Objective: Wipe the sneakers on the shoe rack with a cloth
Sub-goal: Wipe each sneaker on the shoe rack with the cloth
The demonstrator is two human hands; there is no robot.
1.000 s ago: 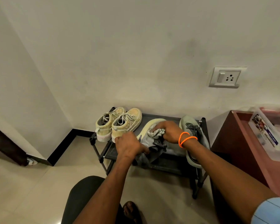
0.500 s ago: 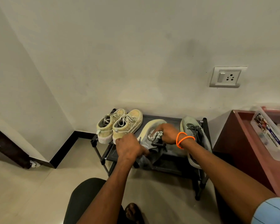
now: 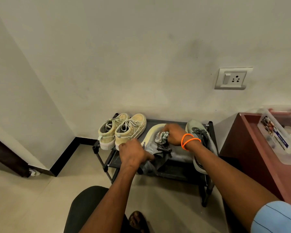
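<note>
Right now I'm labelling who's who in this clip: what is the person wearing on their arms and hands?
Both hands, left hand and right hand, are bare, without gloves. The right wrist carries two orange bands. A light blue sleeve with thin dark stripes shows on the right upper arm.

Left hand (image 3: 133, 153) covers heel of grey shoe (image 3: 152, 145); fingers curled out of sight. Right hand (image 3: 175, 134) hides most of cloth (image 3: 161, 137) and shoe's toe top. Right forearm crosses second grey shoe (image 3: 202, 142), middle hidden. Rack (image 3: 175, 172) lower shelf in shadow, contents unreadable. Box (image 3: 275, 137) at right edge cut off, label print too small to read. Foot (image 3: 138, 221) cut by bottom edge.
</note>
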